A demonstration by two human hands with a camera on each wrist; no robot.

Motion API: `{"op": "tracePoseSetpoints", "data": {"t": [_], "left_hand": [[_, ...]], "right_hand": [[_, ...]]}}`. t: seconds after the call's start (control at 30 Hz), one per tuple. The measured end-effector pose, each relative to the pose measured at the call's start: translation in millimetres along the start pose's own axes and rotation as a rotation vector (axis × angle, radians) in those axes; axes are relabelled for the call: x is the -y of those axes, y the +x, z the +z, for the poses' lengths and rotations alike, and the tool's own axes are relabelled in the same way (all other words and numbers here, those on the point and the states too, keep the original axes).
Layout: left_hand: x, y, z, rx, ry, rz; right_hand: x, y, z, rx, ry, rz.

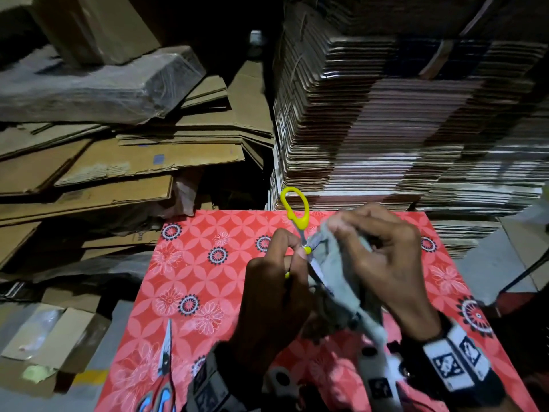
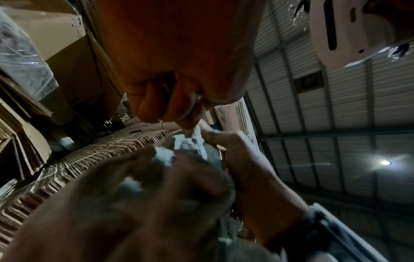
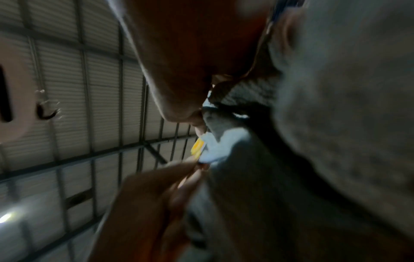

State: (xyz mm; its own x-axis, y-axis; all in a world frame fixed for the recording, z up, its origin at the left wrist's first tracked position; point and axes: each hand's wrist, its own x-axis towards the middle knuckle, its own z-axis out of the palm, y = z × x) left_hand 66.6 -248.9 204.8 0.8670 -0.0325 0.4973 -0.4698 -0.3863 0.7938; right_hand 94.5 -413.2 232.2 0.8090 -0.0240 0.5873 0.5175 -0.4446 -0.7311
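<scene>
Hovering above the middle of the red flower-patterned worktop (image 1: 208,278), the person's two hands meet over a pair of yellow-handled metal scissors (image 1: 298,220) and a crumpled grey cloth (image 1: 335,275). The left hand (image 1: 273,281) has its grip closed: thumb and forefinger pinch the scissors right at the yellow pivot, and a sliver of the second yellow handle peeks out beneath the curled fingers. The other handle loop sticks up free, pointing toward the worktop's far edge. The right hand (image 1: 383,257) also has a closed grip, with its fingers bunched round the grey cloth, which is pressed against the blade and hides most of it; only a thin strip of bright metal shows along the cloth's edge. A loose tail of the cloth hangs down toward the worktop's near edge. From the right wrist the cloth (image 3: 336,124) fills most of the view, blurred, with a small patch of yellow (image 3: 197,147) beside the fingertips. From the left wrist the left hand (image 2: 179,70) is seen from below, its fingertips touching the cloth (image 2: 186,141). None of these things rests on the worktop. Lying flat near the worktop's near left corner is a second pair, blue-handled scissors (image 1: 165,352), blades pointing away from the person. Beyond the worktop's far right edge rises a tall stack of flattened brown cardboard sheets (image 1: 371,129). Off its far left side, loose brown cardboard sheets (image 1: 118,162) are piled unevenly, with a plastic-wrapped bundle (image 1: 89,84) on top.
</scene>
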Motion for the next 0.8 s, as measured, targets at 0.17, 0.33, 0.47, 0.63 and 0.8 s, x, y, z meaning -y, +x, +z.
{"op": "tracePoseSetpoints", "data": {"t": [0.17, 0.33, 0.47, 0.63, 0.8], "left_hand": [[2, 1, 0, -0.037, 0.028, 0.018], [-1, -1, -1, -0.006, 0.018, 0.012], [-2, 1, -1, -0.022, 0.021, 0.026], [-1, 1, -2, -0.022, 0.024, 0.009], [-1, 4, -1, -0.052, 0.044, 0.043]], "right_hand": [[12, -16, 11, 0.034, -0.003, -0.006], [1, -3, 1, -0.021, -0.013, 0.015], [9, -9, 4, -0.035, -0.006, 0.036], [9, -10, 3, 0.054, 0.010, 0.004], [12, -10, 7, -0.024, -0.020, -0.008]]}}
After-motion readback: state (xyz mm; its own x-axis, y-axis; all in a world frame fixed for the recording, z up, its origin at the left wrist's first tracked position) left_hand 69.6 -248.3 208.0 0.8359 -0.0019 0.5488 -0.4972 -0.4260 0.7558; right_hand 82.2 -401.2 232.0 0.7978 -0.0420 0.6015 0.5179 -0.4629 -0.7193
